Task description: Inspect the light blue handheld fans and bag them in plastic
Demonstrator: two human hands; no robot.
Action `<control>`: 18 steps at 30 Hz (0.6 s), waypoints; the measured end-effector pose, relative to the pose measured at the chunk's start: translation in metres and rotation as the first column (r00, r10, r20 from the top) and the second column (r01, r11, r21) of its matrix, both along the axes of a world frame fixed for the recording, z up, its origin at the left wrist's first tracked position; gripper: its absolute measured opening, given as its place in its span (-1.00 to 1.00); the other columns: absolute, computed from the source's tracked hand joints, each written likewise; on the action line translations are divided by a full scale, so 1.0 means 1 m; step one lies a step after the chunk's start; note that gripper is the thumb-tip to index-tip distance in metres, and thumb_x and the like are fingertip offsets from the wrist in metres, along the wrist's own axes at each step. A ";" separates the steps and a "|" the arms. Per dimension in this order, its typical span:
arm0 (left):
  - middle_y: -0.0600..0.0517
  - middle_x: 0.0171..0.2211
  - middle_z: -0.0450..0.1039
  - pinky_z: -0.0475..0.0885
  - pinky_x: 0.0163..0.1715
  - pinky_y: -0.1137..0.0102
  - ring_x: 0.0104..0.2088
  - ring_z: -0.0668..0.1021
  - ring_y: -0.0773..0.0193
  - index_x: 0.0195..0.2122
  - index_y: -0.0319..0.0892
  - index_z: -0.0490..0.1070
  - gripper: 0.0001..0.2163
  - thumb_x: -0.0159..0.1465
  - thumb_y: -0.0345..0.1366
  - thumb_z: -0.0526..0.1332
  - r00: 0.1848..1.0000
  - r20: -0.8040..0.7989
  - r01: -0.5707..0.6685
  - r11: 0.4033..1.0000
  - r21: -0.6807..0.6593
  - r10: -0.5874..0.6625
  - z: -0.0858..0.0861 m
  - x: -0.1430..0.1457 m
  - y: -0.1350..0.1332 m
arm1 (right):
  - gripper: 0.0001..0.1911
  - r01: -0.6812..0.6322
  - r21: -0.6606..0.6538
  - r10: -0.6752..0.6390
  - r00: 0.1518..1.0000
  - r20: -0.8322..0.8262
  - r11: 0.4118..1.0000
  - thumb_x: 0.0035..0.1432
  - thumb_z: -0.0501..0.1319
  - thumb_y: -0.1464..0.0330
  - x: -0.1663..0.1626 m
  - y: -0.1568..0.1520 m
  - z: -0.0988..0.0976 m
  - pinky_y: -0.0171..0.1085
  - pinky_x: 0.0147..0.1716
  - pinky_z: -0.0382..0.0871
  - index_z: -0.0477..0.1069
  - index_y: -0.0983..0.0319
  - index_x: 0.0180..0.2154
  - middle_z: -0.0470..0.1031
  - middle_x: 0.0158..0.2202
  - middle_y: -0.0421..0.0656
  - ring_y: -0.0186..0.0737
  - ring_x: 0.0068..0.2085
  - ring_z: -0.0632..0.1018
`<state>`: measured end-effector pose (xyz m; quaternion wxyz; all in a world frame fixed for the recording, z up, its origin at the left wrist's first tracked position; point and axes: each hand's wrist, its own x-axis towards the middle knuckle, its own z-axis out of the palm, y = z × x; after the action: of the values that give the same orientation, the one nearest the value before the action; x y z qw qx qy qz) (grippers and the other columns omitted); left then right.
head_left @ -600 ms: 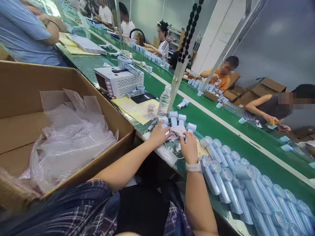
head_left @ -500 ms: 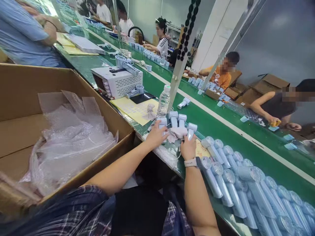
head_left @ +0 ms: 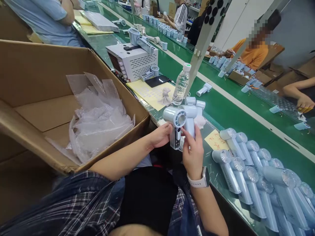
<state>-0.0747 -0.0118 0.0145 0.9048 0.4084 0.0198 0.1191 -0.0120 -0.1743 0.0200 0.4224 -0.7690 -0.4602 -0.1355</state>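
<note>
My left hand [head_left: 161, 136] is closed on the handle of a light-blue handheld fan [head_left: 174, 116]. The round head of that fan faces right, and its handle is open along one side, baring dark inner parts. Right beside it, my right hand [head_left: 193, 152] has its fingers round the handle of a second light-blue handheld fan [head_left: 189, 113]. Both fans are raised over the table's near edge, close together. Behind them lie more fan heads [head_left: 200, 104] and a pale cloth [head_left: 200, 122], partly hidden.
A cardboard box [head_left: 118, 144] with clear plastic bags [head_left: 100, 114] stands at left. Beyond my hands are a water bottle [head_left: 182, 84], a yellow sheet [head_left: 147, 93] and a white instrument box [head_left: 137, 64]. Several finished-looking fans [head_left: 253, 178] are piled at right. Co-workers sit across the green belt.
Both hands have come up and nearer to me, each now with a fan lifted from the table. The view has shifted, tilting downward.
</note>
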 end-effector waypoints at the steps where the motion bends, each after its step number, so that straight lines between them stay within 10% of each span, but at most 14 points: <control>1: -0.07 -0.31 0.60 0.54 -0.17 0.30 -0.24 0.64 0.13 -0.28 -0.23 0.58 -0.45 -0.03 0.19 0.50 1.000 0.012 0.013 1.000 -0.024 -0.013 -0.003 0.000 -0.002 | -0.59 -0.048 -0.028 0.047 0.998 -0.030 0.998 0.43 -0.01 0.40 -0.006 -0.004 -0.001 0.07 0.26 0.32 0.44 0.17 0.19 0.22 0.40 0.09 0.04 0.38 0.32; 5: -0.10 -0.29 0.63 0.56 -0.16 0.26 -0.20 0.67 0.04 -0.33 -0.22 0.57 -0.41 -0.03 0.29 0.42 1.000 0.022 0.013 0.998 -0.062 -0.011 -0.011 0.000 -0.003 | -0.61 0.048 -0.185 -0.096 0.962 -0.255 0.981 0.43 0.04 0.21 0.002 -0.027 -0.007 -0.06 -0.09 0.50 0.40 0.25 0.14 0.60 -0.04 0.08 0.01 -0.05 0.63; 9: -0.12 -0.20 0.66 0.58 -0.14 0.23 -0.14 0.68 -0.03 -0.30 -0.20 0.57 -0.39 -0.07 0.30 0.44 0.997 0.071 -0.011 0.996 -0.084 0.017 -0.005 0.001 -0.003 | -0.79 0.365 -0.582 -0.486 0.872 -0.060 0.727 0.27 0.21 0.25 0.023 -0.030 -0.017 -0.16 -0.36 0.31 0.42 0.24 -0.34 0.54 -0.36 0.04 0.02 -0.32 0.57; 11: -0.13 -0.16 0.66 0.56 -0.05 0.18 -0.04 0.66 -0.09 -0.27 -0.19 0.58 -0.37 -0.09 0.30 0.46 0.994 0.096 -0.037 0.996 -0.082 0.045 0.001 0.002 -0.003 | -0.91 0.300 -0.585 -0.419 0.905 -0.075 0.753 0.20 0.20 0.38 0.024 -0.024 -0.020 -0.18 -0.35 0.28 0.39 0.23 -0.36 0.53 -0.34 0.02 -0.02 -0.31 0.55; 14: -0.15 -0.10 0.65 0.52 0.07 0.11 0.11 0.59 -0.18 -0.28 -0.19 0.58 -0.35 -0.12 0.31 0.46 0.989 0.122 -0.077 0.993 -0.090 0.087 0.013 0.000 -0.001 | -0.93 -0.005 -0.274 -0.108 0.912 -0.396 0.962 0.24 0.16 0.36 0.014 -0.017 -0.018 -0.19 -0.25 0.36 0.40 0.20 -0.30 0.55 -0.33 -0.08 -0.11 -0.28 0.56; 18: -0.13 -0.04 0.62 0.55 0.06 0.11 0.15 0.57 -0.17 -0.37 -0.20 0.52 -0.33 -0.13 0.38 0.40 0.967 0.159 -0.176 0.973 -0.152 0.200 0.029 -0.006 0.003 | -0.83 -0.350 0.124 0.337 0.652 -0.679 0.928 0.26 0.23 0.22 -0.003 -0.012 -0.008 -0.23 -0.22 0.44 0.48 0.17 -0.25 0.58 -0.33 -0.16 -0.18 -0.29 0.59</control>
<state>-0.0802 -0.0092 0.0432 0.9135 0.3298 -0.0123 0.2379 -0.0150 -0.1858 0.0118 0.5736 -0.6661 -0.4078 0.2469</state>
